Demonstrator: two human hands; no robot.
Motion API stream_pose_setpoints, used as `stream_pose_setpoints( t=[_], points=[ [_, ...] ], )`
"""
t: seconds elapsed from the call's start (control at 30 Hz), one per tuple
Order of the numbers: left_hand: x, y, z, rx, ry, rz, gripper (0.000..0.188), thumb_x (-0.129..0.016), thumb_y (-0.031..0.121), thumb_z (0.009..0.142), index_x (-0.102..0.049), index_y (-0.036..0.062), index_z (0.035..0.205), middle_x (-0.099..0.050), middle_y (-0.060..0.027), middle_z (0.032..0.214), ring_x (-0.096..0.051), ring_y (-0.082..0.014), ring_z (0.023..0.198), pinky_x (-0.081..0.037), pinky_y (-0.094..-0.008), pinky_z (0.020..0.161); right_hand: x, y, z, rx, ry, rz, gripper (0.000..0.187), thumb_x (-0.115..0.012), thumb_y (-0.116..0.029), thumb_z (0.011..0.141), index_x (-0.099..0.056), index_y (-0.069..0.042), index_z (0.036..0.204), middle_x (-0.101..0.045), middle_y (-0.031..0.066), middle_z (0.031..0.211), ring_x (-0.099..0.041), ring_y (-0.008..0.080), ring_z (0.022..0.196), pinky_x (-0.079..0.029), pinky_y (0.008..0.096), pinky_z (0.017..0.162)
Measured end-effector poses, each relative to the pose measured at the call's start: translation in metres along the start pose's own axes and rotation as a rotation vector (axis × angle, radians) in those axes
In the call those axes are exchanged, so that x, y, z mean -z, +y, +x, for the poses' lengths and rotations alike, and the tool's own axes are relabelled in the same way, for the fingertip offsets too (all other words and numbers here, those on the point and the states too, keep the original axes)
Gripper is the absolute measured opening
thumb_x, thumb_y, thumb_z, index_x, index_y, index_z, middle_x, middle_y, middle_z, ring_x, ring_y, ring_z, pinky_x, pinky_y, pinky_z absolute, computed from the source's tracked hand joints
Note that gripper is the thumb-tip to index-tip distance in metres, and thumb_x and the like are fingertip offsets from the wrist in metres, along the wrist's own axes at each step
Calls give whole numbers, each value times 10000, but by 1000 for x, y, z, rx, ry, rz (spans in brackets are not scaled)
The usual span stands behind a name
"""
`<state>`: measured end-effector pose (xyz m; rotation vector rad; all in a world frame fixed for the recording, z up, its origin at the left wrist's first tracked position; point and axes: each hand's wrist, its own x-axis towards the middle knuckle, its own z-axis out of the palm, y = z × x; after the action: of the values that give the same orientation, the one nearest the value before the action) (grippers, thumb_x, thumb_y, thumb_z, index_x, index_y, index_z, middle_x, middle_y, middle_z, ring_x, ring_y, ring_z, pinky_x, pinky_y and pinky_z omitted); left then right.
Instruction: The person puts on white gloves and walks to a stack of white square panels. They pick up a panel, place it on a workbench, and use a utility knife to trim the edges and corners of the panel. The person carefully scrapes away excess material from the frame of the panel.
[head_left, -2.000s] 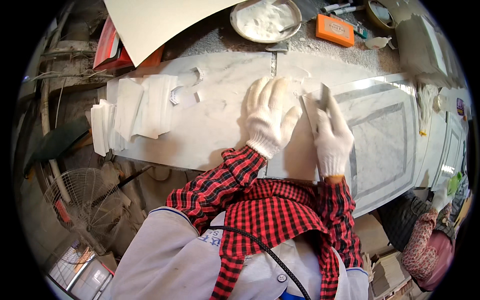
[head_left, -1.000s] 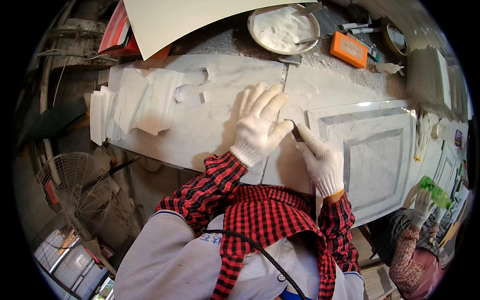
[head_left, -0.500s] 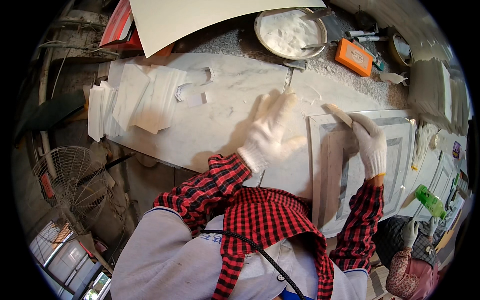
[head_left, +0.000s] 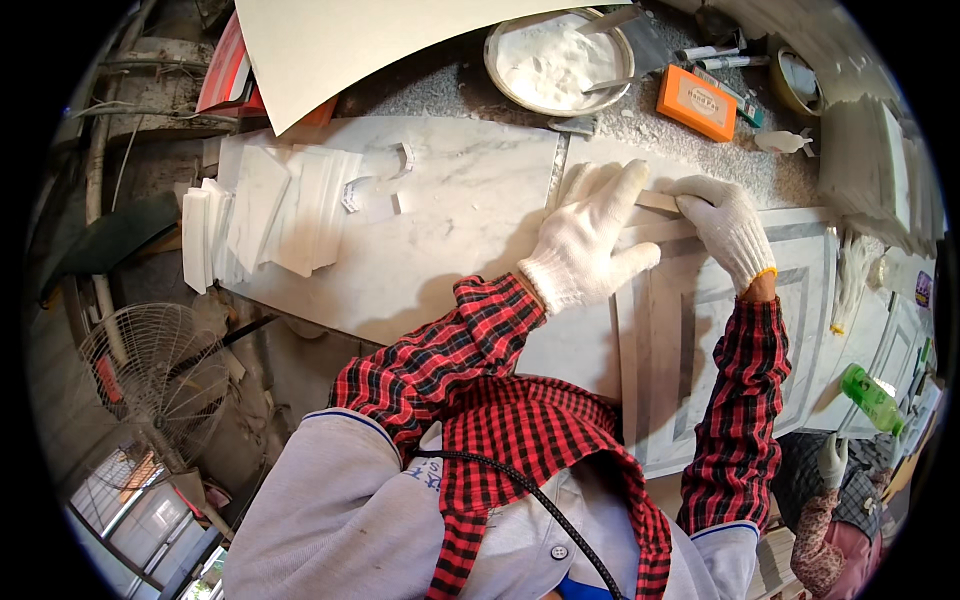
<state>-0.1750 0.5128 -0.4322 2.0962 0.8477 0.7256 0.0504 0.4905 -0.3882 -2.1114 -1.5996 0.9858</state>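
Observation:
A white and grey marble panel [head_left: 655, 385] with inlaid rectangular frames lies in front of me, right of the middle. My right hand [head_left: 725, 228], in a white knit glove, is closed around a thin tan strip [head_left: 657, 201] at the panel's far edge. The strip's exact kind does not show, and its right end is hidden in my fingers. My left hand [head_left: 597, 245], also gloved, is stretched out with thumb and fingers apart over the panel's far left corner. Its fingertips come close to the strip's left end; I cannot tell whether they touch.
Cut stone pieces [head_left: 265, 205] are piled on the marble slab [head_left: 460, 210] at the left. Beyond stand a bowl of white powder [head_left: 545, 65] and an orange box [head_left: 697, 103]. At the right are stacked tiles [head_left: 865, 160], a green bottle [head_left: 870, 398] and another person's gloved hand [head_left: 832, 462].
My left hand has moved right, from the slab to the panel's corner. My right hand has shifted a little away from me, still holding the tan strip. The whole view has shifted slightly.

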Motion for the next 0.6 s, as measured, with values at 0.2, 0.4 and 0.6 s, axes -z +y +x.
stream_pose_setpoints(
  t=[0.2,0.4,0.6],
  points=[
    [22,-6,-15,130,32,-239,898,-807,233,811,-347,22,1554,-566,-260,1403,-607,-408,1225,-429,-446,1121,4,-6,-24,-51,24,123,257,-596,-130,912,-738,7,1077,-736,172,973,-700,265,901,-527,339,845],
    [41,-6,-52,109,15,11,914,-817,206,757,-376,16,1534,-565,-263,1399,-531,-426,1315,-347,-498,1179,-15,-5,-68,-89,157,215,238,-596,-87,925,-730,20,1090,-741,166,1009,-696,259,926,-519,329,869],
    [28,-3,-58,4,99,128,782,-831,199,700,-526,-4,1390,-595,-245,1350,-548,-418,1262,-413,-498,1098,-35,-17,-82,30,287,81,224,-607,-71,932,-743,-51,1109,-726,155,984,-690,313,905,-527,360,830]
  ],
)
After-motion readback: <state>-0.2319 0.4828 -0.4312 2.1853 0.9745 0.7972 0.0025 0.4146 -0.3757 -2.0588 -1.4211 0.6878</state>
